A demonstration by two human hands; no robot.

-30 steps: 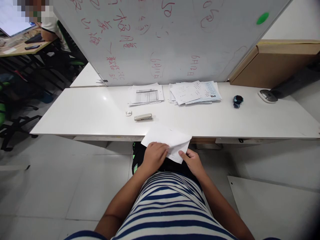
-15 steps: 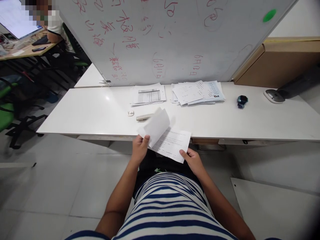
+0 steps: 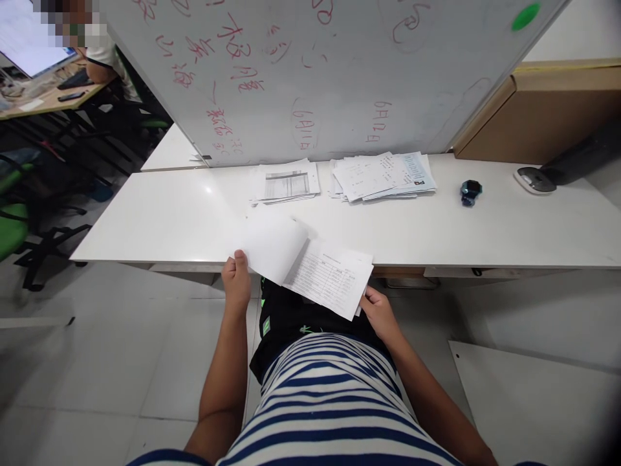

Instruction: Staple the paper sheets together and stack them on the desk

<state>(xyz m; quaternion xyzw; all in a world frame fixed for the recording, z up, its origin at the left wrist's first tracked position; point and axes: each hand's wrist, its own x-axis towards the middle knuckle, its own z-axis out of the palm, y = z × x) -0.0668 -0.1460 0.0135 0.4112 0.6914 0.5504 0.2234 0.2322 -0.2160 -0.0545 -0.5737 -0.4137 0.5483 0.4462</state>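
A few printed paper sheets (image 3: 327,278) are spread between my hands at the desk's front edge. My left hand (image 3: 237,279) pinches the outer edge of a turned-over sheet (image 3: 274,244), thumb on top, its blank side facing up. My right hand (image 3: 378,310) grips the lower right corner of the other sheets, whose top page carries a printed table; its fingertips are partly under the paper. Beyond them on the desk lie a paper stack (image 3: 287,183) with a grey-banded form on top and a wider, uneven paper pile (image 3: 383,178).
The white desk (image 3: 160,213) runs across the view, with a whiteboard (image 3: 339,84) bearing red writing standing behind it. At the right are a dark watch-like item (image 3: 469,192), a grey-and-white oval device (image 3: 534,180) and a cardboard box (image 3: 548,116). A person (image 3: 101,68) sits far left.
My left hand has moved left, folding the lifted sheet over flat. A tabled page now shows, and the stapler-like object and small white item on the desk are covered.
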